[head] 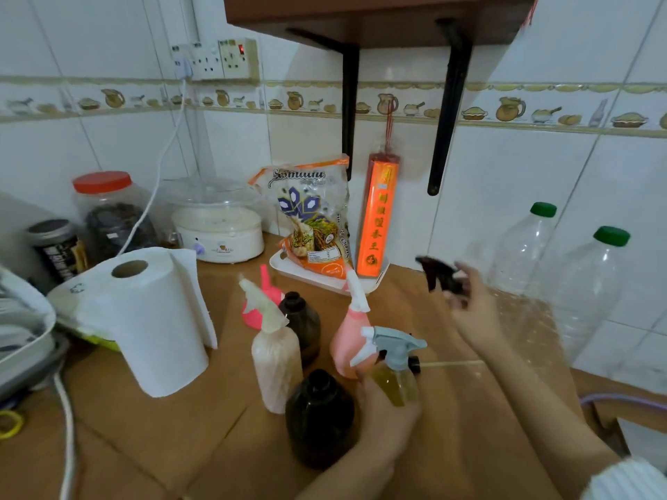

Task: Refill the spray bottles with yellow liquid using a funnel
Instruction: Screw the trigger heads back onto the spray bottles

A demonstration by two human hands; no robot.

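- Broadly spread under both hands, brown cardboard-covered counter (469, 445), bearing everything below.
- Well off to the left of the grips, upright paper towel roll (144, 319).
- Right of the raised right hand, two clear plastic bottles with green caps (577, 294), standing against the tiled wall.
- Just left of the left hand's grip, touching or nearly so, dark brown bottle (319, 420), uncapped; second brown bottle (301, 326) farther back.
- Left of that, whitish spray bottle (276, 369), trigger head on.
- Directly behind the grip, pink spray bottle (348, 337), white trigger head on.
- Left hand (386, 413), fingers curled round small clear spray bottle (395, 380) holding yellow liquid, grey trigger head fitted.
- Right hand (472, 301), lifted above the counter, pinching dark trigger sprayer head (438, 277); blurred.
- Beyond the whitish bottle, far from both grips, pink funnel (258, 304), resting mouth-down on the counter.
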